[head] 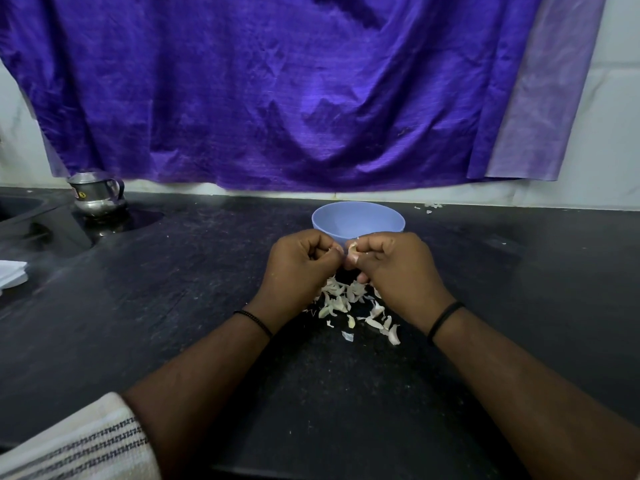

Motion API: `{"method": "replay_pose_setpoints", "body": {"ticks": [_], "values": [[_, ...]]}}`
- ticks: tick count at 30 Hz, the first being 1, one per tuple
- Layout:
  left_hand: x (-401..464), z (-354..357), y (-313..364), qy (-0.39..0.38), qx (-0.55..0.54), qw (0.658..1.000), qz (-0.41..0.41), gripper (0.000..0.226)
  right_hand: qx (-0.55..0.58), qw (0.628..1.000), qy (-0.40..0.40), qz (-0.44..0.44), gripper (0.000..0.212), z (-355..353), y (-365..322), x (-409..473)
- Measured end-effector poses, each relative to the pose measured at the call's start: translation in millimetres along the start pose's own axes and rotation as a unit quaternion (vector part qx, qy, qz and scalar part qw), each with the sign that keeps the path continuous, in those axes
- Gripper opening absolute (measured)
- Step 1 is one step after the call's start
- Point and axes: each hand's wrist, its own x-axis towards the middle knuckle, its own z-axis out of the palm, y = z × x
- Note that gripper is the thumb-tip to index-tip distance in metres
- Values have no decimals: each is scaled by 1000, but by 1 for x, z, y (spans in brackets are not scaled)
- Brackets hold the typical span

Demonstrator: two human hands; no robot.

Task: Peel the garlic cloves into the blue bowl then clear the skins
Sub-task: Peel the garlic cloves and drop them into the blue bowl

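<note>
Between the two hands, a small pale garlic clove is pinched: the left hand and the right hand both have fingers curled tight around it, knuckles up. Just behind the hands stands the round, smooth blue bowl. Under and just near the hands, thin papery white skins lie scattered on the dark speckled table. Far left of the hands is a shiny metal jug.

The near wall of the light blue plastic bowl is hidden behind the curled left hand and right hand, which cover most of the small pale garlic clove pinched between them, while the folded white cloth is cut off by the left edge.
</note>
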Motion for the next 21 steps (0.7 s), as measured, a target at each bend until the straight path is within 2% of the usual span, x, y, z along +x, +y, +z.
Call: {"method": "replay_pose_setpoints", "body": {"ticks": [3, 12, 16, 21], "values": [[1, 0, -3, 8, 12, 1000, 1, 20, 16, 1000, 1, -11, 24, 0, 1, 0], [1, -1, -3, -3, 78, 996, 32, 20, 49, 999, 7, -9, 11, -1, -1, 2], [0, -2, -1, -7, 83, 994, 63, 4, 37, 999, 16, -10, 15, -3, 1, 3], [0, -4, -1, -21, 73, 993, 92, 14, 38, 999, 1, -7, 17, -4, 1, 3]]}}
